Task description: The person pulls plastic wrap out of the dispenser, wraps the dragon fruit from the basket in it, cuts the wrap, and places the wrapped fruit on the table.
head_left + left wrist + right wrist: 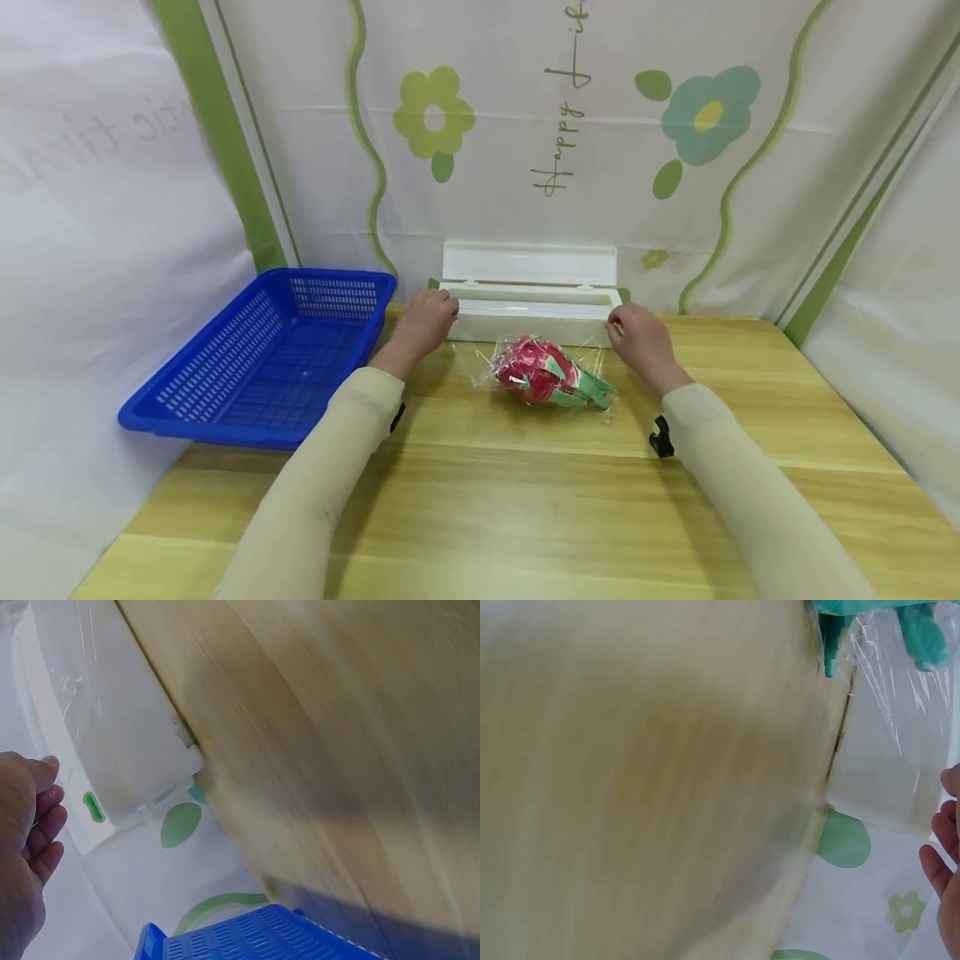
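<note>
A white plastic wrap dispenser box [525, 328] stands at the table's back edge with its lid [528, 263] raised. Clear plastic wrap [482, 367] stretches along its front and clings around a red fruit with green leafy tips [538, 371], apparently a dragon fruit, lying in front of the box. At the box's left end my left hand [429, 321] pinches the film between thumb and forefinger. My right hand [642, 340] pinches the film at the right end, its fingers partly cut off in the right wrist view. The film is hard to see near both fingertips.
A blue plastic basket [225, 435] stands on the left, beside my left forearm. Behind the box hangs a white cloth [510, 150] with printed flowers. A wooden table [517, 508] spreads below both forearms.
</note>
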